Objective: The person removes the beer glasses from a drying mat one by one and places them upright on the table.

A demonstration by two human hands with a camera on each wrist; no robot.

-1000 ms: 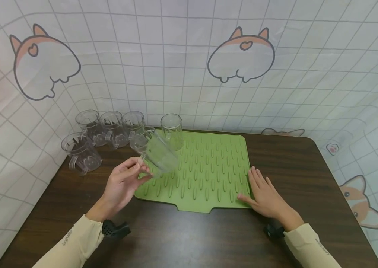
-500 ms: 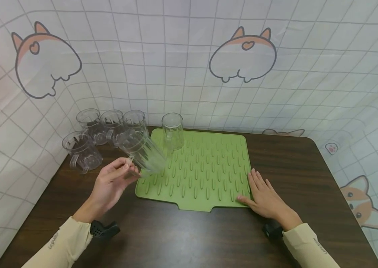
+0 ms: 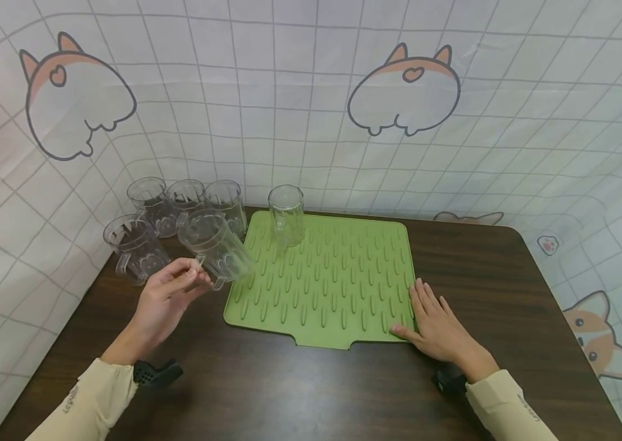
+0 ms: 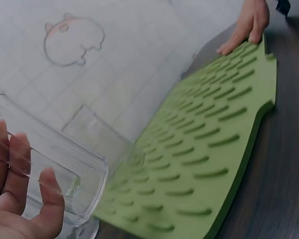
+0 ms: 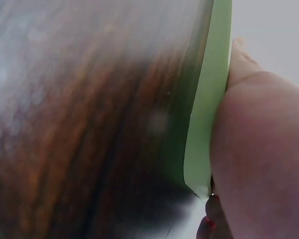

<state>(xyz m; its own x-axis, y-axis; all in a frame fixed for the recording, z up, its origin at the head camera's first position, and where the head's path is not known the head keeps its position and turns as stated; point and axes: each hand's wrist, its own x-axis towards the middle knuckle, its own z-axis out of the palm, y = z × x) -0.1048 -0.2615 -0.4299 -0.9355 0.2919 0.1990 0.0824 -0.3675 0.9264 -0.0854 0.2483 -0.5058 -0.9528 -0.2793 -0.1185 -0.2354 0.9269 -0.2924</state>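
My left hand (image 3: 164, 300) pinches the handle of a clear mug (image 3: 219, 248) between thumb and fingers. That mug leans, its mouth up and to the left, in front of the left part of a green ridged mat (image 3: 333, 275). In the left wrist view the fingers (image 4: 52, 201) show beside the see-through mug wall (image 4: 92, 174). At the mat's right front corner rests my right hand (image 3: 437, 324), fingers straight. Its underside against the mat edge (image 5: 202, 124) fills much of the right wrist view. Another clear mug (image 3: 287, 214) stands upright on the mat's back left corner.
Several more clear mugs stand at the table's back left, among them a front one (image 3: 136, 248) and a rear one (image 3: 156, 208). A white gridded cloth (image 3: 311, 110) with cartoon dogs rises behind and beside the dark wooden table (image 3: 311, 392).
My left hand has moved left with the mug, from over the mat to its left edge. The mug now stands less tilted. My right hand has stayed put.
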